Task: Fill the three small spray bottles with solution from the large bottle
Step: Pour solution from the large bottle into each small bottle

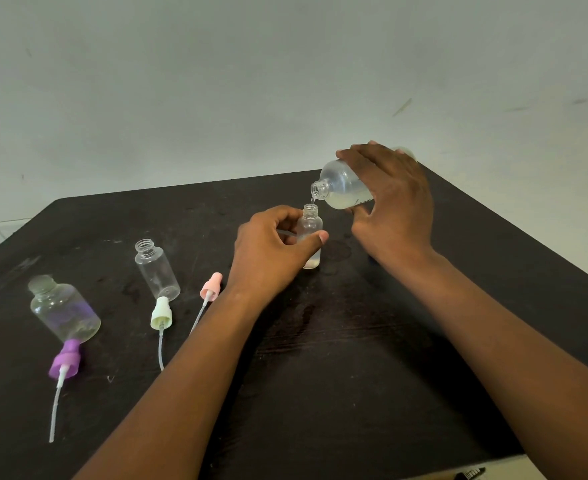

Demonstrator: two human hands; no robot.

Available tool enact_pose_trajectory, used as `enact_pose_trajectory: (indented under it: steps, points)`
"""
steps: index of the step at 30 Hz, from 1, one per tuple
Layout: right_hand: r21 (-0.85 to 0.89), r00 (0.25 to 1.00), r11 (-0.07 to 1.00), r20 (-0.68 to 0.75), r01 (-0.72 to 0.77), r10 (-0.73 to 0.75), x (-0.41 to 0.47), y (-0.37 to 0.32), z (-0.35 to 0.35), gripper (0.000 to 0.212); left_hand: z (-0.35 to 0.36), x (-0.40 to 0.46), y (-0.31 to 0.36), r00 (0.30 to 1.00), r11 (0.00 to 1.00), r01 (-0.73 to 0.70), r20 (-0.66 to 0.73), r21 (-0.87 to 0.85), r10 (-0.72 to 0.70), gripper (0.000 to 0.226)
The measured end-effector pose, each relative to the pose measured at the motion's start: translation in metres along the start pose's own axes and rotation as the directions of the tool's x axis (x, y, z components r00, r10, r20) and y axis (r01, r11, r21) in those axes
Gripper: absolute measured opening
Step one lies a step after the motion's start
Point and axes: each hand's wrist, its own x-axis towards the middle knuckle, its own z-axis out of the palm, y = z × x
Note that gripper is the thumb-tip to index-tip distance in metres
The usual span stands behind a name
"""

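Note:
My right hand (394,199) grips the large clear bottle (341,185), tilted with its open mouth down to the left, cloudy solution inside. A thin stream runs from it into a small clear bottle (311,230) that stands upright on the dark table (355,341). My left hand (272,251) holds that small bottle by its side; a little liquid lies at its bottom. Two more small clear bottles stand uncapped to the left: one in the middle (157,270) and a wider one (64,310) at far left.
Three spray tops with dip tubes lie on the table: a purple one (64,363), a pale green one (161,315) and a pink one (211,285). A grey wall rises behind the table's far edge. A dark pen (469,474) shows at the bottom edge.

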Motion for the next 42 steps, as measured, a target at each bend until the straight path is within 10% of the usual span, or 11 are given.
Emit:
enact_pose_trajectory:
  steps: [42]
  points:
    - [0.001,1.000,1.000,0.012,-0.010,0.010,-0.0009,-0.0018,-0.0012,0.077,0.0003,-0.0001,0.0003,1.000,1.000,-0.008,0.005,-0.015,0.008,0.023]
